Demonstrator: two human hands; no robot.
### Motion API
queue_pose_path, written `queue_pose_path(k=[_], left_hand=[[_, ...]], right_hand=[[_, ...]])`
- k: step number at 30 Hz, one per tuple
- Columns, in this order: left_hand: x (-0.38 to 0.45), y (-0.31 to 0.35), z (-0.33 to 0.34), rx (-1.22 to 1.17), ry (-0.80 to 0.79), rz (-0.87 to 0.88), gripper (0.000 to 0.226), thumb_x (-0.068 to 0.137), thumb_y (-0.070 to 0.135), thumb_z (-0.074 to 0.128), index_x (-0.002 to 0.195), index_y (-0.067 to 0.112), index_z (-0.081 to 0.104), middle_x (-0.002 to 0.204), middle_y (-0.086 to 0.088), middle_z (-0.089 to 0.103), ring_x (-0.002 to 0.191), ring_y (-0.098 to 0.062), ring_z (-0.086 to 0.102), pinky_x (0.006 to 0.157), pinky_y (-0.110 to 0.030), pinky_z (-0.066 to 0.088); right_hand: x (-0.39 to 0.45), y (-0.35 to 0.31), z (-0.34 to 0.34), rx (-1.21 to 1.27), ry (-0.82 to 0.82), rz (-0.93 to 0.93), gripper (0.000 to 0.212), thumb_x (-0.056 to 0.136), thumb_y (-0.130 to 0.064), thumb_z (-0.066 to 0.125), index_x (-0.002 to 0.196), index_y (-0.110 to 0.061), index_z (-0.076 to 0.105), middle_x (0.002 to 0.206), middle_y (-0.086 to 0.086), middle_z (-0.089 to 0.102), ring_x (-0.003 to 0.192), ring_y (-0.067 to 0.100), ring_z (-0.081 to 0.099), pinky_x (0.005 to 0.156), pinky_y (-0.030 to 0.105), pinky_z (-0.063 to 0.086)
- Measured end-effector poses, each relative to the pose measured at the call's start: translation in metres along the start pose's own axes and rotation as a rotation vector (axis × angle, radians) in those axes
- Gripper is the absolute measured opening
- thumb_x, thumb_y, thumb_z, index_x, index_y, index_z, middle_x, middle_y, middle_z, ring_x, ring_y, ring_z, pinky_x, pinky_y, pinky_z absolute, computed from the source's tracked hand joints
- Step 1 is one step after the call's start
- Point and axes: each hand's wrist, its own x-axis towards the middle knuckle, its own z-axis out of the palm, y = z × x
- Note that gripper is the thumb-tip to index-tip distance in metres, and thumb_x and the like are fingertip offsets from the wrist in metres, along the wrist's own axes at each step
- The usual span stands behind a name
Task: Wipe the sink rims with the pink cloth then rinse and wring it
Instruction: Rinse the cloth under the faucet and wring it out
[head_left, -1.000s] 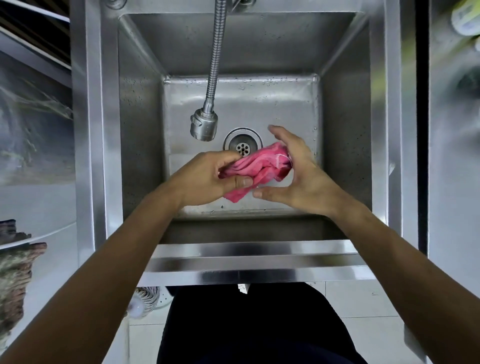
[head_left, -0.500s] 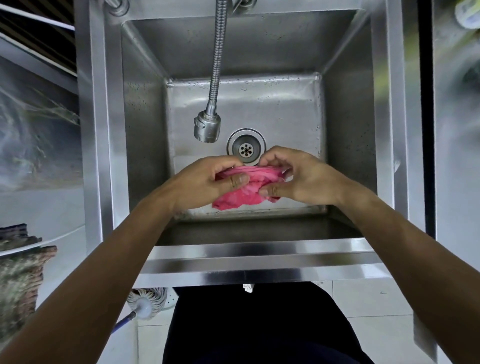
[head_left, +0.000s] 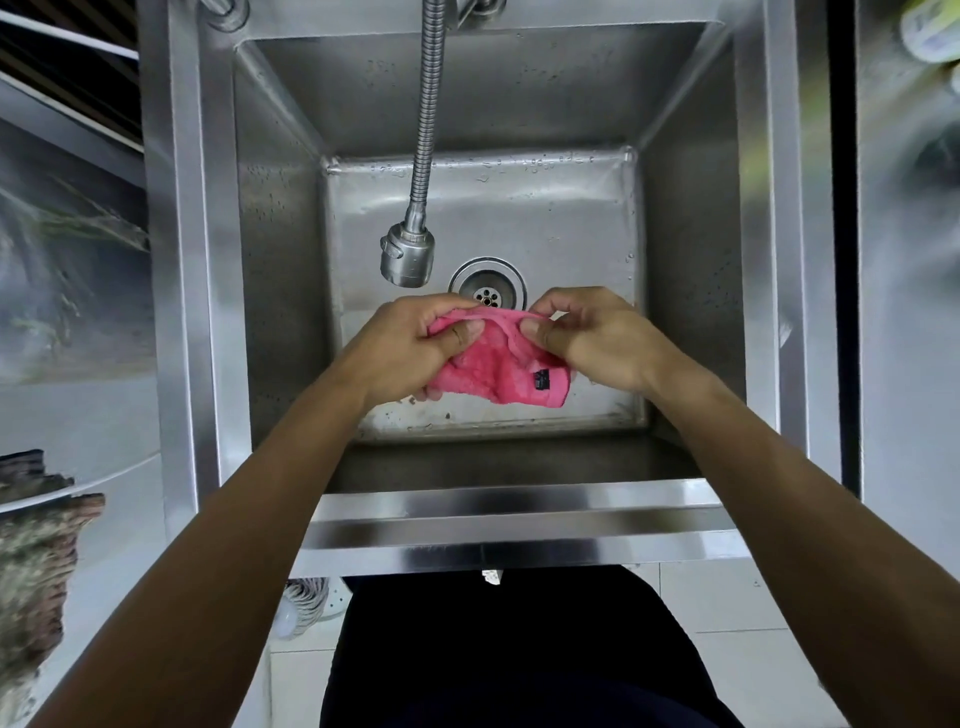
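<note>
Since half a second ago the bunched pink cloth (head_left: 498, 364) has been drawn out wider between the two hands, its top edge now stretched in a line and a small dark label (head_left: 541, 380) showing near its lower right corner.

The left hand (head_left: 410, 348) grips the cloth's left end, thumb pressed on top and fingers curled beneath the fabric. The right hand (head_left: 592, 338) pinches the upper right edge between thumb and forefinger, the other fingers curled above it. Both hands are closed on the cloth, which hangs between them over the near half of the basin floor, just in front of the drain (head_left: 487, 291); whether its lower edge touches the floor cannot be told.

The steel sink (head_left: 187, 312) surrounds them, its walls and floor speckled with water drops, with a few dark specks on the floor near the front wall. A flexible metal faucet hose (head_left: 428, 130) comes down from the back rim and ends in a spray head (head_left: 407, 257), which hangs left of the drain and behind the left hand. No water stream is visible from it.

Both bare forearms reach in over the sink's front rim (head_left: 519, 519). Below the rim are dark clothing and pale floor tiles (head_left: 727, 603).
</note>
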Motion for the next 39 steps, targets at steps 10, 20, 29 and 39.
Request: queue_pose_path(k=[10,20,29,39], left_hand=[[-0.002,0.012,0.003,-0.412,0.071,-0.204,0.015,0.093,0.029,0.074,0.106,0.022,0.075,0.101,-0.004,0.077,0.088,-0.022,0.075,0.061,-0.033,0.06],[-0.003,0.007,0.032,-0.662,0.322,-0.136,0.027,0.095,0.011,0.071,0.113,0.03,0.069,0.105,-0.003,0.073,0.096,-0.021,0.071,0.085,-0.041,0.062],[-0.016,-0.004,0.028,-0.473,0.074,-0.151,0.033,0.096,-0.001,0.065,0.101,0.028,0.08,0.119,0.009,0.073,0.116,-0.017,0.068,0.085,-0.026,0.06],[-0.043,0.03,0.019,-0.34,0.136,0.252,0.041,0.097,-0.006,0.062,0.119,0.025,0.074,0.13,0.013,0.07,0.126,-0.008,0.063,0.107,-0.029,0.051]], right_hand=[[-0.017,0.017,0.006,0.409,-0.056,-0.047,0.056,0.079,-0.019,0.088,0.128,-0.019,0.06,0.106,0.006,0.072,0.092,0.015,0.072,0.082,0.028,0.059],[-0.016,0.012,0.036,0.798,0.248,0.105,0.03,0.107,-0.036,0.054,0.12,-0.01,0.063,0.096,0.007,0.071,0.079,0.022,0.068,0.061,0.036,0.057],[-0.028,0.031,0.03,0.599,0.235,-0.076,0.046,0.096,-0.001,0.07,0.124,-0.036,0.06,0.113,0.008,0.067,0.097,0.018,0.072,0.076,0.031,0.063],[-0.065,0.008,0.025,0.437,0.498,-0.456,0.045,0.09,0.007,0.073,0.128,-0.016,0.068,0.15,-0.003,0.056,0.134,0.023,0.059,0.099,0.04,0.059]])
